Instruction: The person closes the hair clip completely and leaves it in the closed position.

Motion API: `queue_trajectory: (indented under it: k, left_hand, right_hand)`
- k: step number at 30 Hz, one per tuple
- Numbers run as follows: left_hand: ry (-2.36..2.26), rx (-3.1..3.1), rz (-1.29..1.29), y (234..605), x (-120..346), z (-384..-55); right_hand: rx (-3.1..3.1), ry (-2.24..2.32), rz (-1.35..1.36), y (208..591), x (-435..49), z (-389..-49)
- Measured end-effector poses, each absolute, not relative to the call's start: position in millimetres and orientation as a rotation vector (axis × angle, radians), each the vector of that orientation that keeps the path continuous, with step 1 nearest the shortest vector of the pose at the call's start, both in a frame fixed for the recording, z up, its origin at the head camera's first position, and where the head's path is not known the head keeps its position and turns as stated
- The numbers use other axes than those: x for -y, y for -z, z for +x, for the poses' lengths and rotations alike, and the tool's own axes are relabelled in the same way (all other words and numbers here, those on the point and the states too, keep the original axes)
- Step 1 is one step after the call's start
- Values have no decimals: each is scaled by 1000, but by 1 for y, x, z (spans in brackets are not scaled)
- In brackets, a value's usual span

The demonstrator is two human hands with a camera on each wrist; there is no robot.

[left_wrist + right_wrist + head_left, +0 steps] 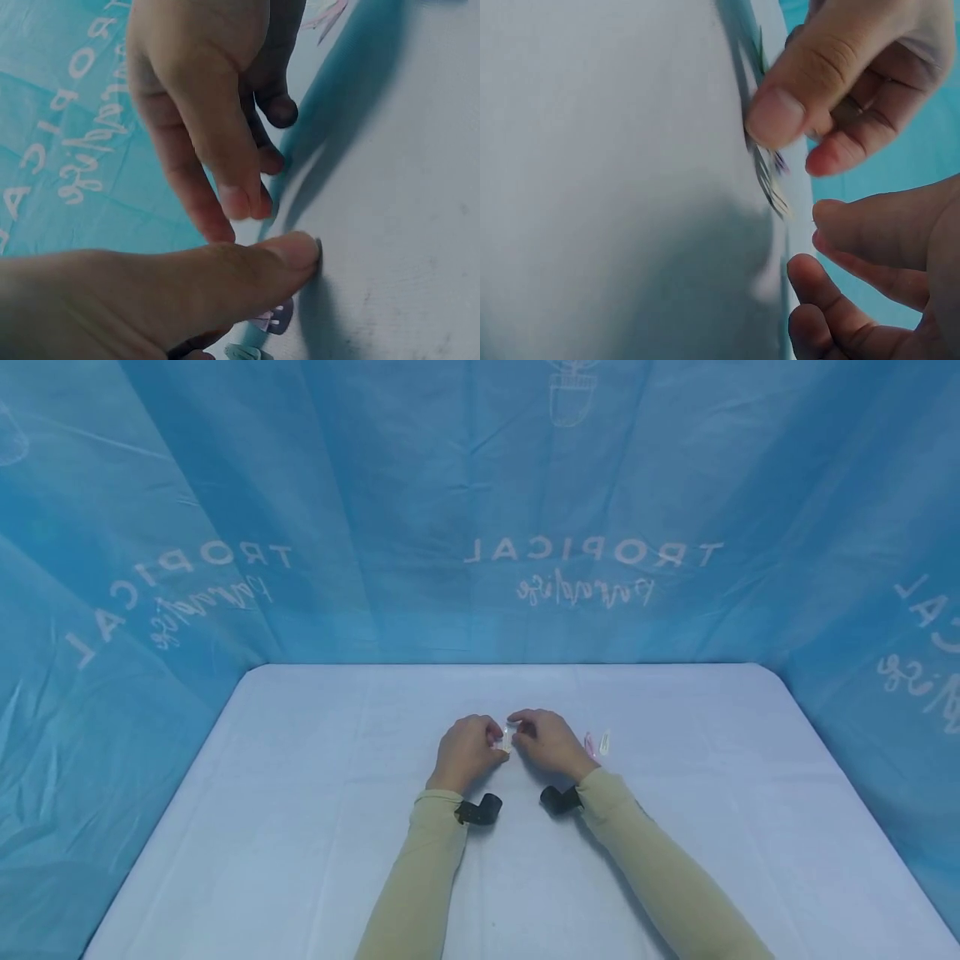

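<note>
In the head view, a small pale, partly see-through piece [507, 737] lies between the hands. My left hand [468, 750] is on its left, thumb on the near side and fingers on the far side, apparently pinching it. The right wrist view shows pale thin strips [775, 189] and a purple bit [781, 162] by that left thumb [780, 116]. My right hand [551, 742] is bent close on the other side; its thumb and forefinger are near each other, with nothing seen between them. In the left wrist view, a pink-and-dark patterned bit [276, 319] shows below the left thumb.
Right of the right hand lie a small pink item [589, 744] and a whitish-green one [604, 743]. A white cloth covers the table [300, 827]. Blue printed curtains [480, 485] hang behind it and at both sides.
</note>
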State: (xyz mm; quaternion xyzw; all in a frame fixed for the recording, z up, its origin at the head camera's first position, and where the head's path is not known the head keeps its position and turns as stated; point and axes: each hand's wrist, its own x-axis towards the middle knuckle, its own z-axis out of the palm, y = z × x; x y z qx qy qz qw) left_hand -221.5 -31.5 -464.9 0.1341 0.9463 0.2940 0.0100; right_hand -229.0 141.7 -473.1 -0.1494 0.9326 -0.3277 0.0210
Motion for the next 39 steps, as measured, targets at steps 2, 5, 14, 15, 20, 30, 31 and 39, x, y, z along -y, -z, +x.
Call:
queue_trajectory:
  k: [2, 5, 14, 15, 20, 30, 31, 39]
  left_hand:
    - [-930, -2944, 420, 464, 32, -221]
    - [-944, -2930, 407, 462, 31, -220]
    - [-965, -2938, 399, 458, 23, -218]
    - [-966, -2944, 397, 458, 22, -217]
    - [-957, -2966, 396, 456, 14, -216]
    - [-916, -3004, 402, 456, -5, -209]
    - [-914, -3009, 408, 456, -7, -208]
    - [-939, -3026, 457, 455, -23, -200]
  right_hand:
    - [-2908, 1032, -465, 472, -147, -227]
    - [-2927, 1055, -482, 471, -157, -226]
    - [-2956, 1065, -348, 458, -183, -215]
    - [-2962, 1070, -339, 457, -186, -214]
    - [-2983, 1093, -289, 455, -198, -211]
    - [-2991, 1134, -219, 452, -219, -205]
    - [-2986, 1137, -211, 452, -220, -205]
    - [-3010, 1130, -242, 451, -231, -203]
